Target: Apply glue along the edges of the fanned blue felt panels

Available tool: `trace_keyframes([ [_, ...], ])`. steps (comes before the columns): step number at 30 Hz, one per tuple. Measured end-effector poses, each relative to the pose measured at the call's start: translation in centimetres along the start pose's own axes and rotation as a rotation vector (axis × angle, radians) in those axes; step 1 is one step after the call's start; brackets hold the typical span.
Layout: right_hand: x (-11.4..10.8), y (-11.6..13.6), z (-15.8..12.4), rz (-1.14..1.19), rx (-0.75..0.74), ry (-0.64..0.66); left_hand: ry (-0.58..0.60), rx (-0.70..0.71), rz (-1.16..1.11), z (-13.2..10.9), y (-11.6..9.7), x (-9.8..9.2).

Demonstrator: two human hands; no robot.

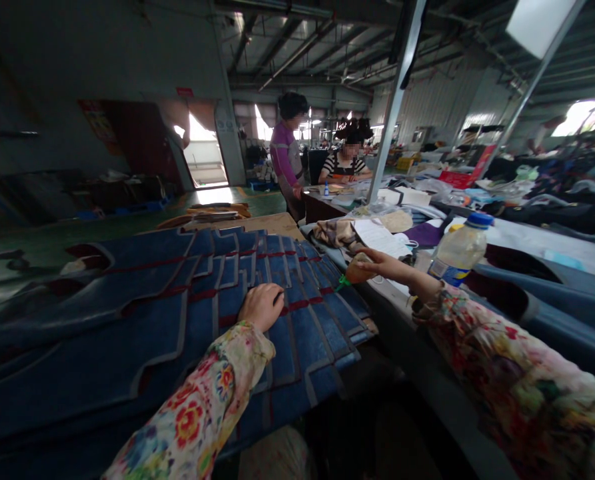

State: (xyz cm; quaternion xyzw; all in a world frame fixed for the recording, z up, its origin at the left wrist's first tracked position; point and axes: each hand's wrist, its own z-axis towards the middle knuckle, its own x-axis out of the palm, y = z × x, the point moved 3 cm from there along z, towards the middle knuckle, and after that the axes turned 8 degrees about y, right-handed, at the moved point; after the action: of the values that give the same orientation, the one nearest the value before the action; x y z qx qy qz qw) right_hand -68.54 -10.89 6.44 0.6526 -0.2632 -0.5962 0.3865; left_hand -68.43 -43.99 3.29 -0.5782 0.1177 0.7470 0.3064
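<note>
Overlapping blue pieces (162, 307) with grey edges and dark red strips spread over the surface before me. My left hand (262, 307) rests on them near the middle, its fingers curled downward; what they hold, if anything, is hidden. My right hand (377, 265) is wrapped round a small brownish squeeze bottle (360, 269). The bottle's green tip (343, 283) points down and left, close above the right part of the blue pieces. Both sleeves are floral.
A large plastic bottle (460, 250) with a blue cap stands right of my right hand, beside papers (381, 237) and cloth. Blue rolled material (552, 293) lies farther right. Beyond a metal post (394, 100), two people are at another table.
</note>
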Motion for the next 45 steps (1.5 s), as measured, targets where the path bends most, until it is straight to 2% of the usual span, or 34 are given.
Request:
trace_keyframes([
  [7,-0.9,0.3,-1.9,-0.012,0.081,0.042,0.009,-0.006,0.002,0.1,0.0,0.1],
  [13,-0.3,0.0,-1.7,0.05,0.089,-0.002,-0.002,0.0,-0.006,0.1,0.1,0.1],
  [19,-0.5,-0.5,-2.6,0.101,0.127,0.033,0.005,-0.001,0.02,0.0,0.0,0.0],
  [26,-1.5,0.3,-4.8,0.048,0.179,0.117,0.001,0.011,0.019,0.1,0.0,0.1],
  [33,-1.0,0.9,-5.1,0.037,0.154,0.083,0.018,-0.002,0.027,0.0,0.0,0.0],
  [40,-1.6,1.4,-7.0,-0.024,0.238,0.226,0.018,-0.004,0.035,0.0,0.1,0.1],
  [45,-1.9,1.9,-7.8,-0.014,0.226,0.194,0.02,-0.003,0.039,0.1,0.1,0.1],
])
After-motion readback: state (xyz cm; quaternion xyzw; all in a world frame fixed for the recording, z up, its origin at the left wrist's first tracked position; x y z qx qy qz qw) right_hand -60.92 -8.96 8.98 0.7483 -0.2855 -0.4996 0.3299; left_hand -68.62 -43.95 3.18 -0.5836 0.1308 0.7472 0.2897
